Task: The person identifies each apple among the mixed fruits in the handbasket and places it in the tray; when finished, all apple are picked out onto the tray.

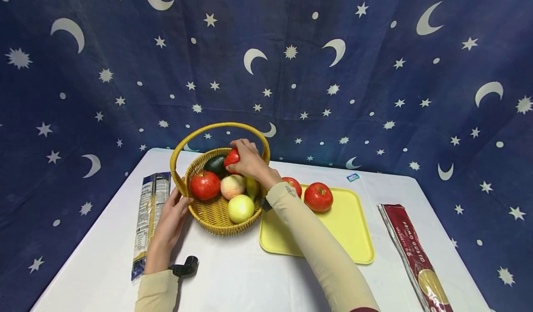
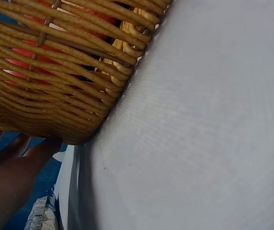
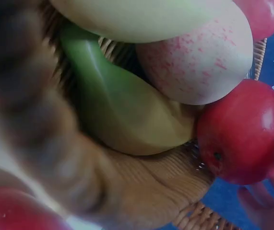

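Note:
A yellow-brown wicker basket (image 1: 222, 226) with a tall hoop handle stands on the white table. My right hand (image 1: 250, 161) reaches in at the back and grips a red apple (image 3: 244, 132). Below that apple are a peach (image 3: 199, 60), a green-yellow banana (image 3: 127, 105) and a pale yellow-green fruit (image 1: 241, 209). Another red apple (image 1: 205, 185) and a dark green avocado-like fruit (image 1: 215, 165) lie on the left side of the basket. My left hand (image 1: 170, 217) touches the basket's outer left wall, its fingers extended against the wicker; some fingertips are hidden.
Right of the basket, a yellow tray (image 1: 345, 228) carries red apples (image 1: 318, 196), one partly behind my right arm. Long pasta packets lie at the left (image 1: 147, 215) and right (image 1: 412, 252). A small blue-green packet (image 1: 352, 177) lies near the back edge, before a starry curtain.

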`<action>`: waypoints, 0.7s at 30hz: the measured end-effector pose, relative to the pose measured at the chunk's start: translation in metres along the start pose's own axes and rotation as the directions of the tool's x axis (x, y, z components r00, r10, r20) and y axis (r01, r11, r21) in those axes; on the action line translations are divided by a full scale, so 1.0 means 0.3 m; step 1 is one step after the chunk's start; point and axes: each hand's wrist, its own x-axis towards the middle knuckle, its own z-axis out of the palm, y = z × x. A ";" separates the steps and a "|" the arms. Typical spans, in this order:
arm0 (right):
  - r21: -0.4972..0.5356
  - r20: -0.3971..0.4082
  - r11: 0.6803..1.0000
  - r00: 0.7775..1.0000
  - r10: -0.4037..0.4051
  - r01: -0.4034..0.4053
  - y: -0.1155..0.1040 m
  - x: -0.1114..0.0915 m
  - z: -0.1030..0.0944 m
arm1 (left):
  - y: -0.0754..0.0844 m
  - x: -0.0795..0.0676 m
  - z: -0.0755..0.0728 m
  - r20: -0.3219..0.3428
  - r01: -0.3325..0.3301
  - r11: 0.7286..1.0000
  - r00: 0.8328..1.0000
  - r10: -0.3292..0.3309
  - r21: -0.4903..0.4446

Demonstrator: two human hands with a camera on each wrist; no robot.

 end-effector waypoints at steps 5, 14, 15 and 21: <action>-0.032 0.053 0.998 0.997 0.056 -0.054 0.013 -0.004 -0.001 | 0.003 -0.004 0.003 0.001 -0.006 1.000 1.000 0.006 0.010; -0.093 0.057 0.991 0.994 0.098 -0.092 0.015 -0.019 0.003 | 0.004 -0.009 0.005 0.011 0.000 1.000 1.000 0.000 0.020; -0.103 0.052 0.991 0.994 0.095 -0.090 0.014 -0.022 0.002 | 0.004 -0.009 0.005 0.011 -0.003 1.000 1.000 0.002 0.020; -0.156 -0.001 0.987 1.000 0.029 -0.029 -0.002 -0.035 -0.002 | 0.006 -0.011 0.003 0.006 -0.008 1.000 1.000 0.008 0.016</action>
